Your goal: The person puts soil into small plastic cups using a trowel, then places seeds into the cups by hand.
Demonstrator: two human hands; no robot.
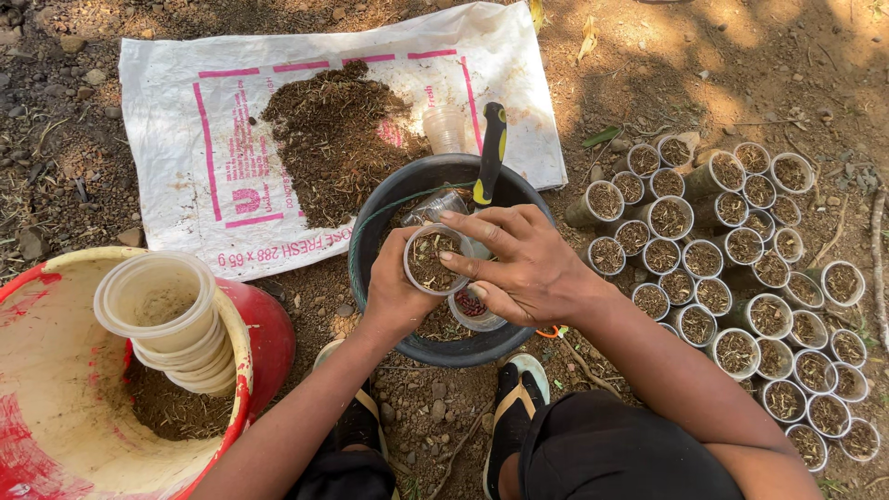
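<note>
basin ctr, sack behind-L | tub L w/ cup stack | filled cups R

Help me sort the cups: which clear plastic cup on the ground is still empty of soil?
The empty cup standing on the white sack, beside the soil heap. The cups at right all hold soil.

One black basin, one red tub, one white sack, one trowel and two sandals were present; soil-filled cups numbered roughly thirty.
</note>
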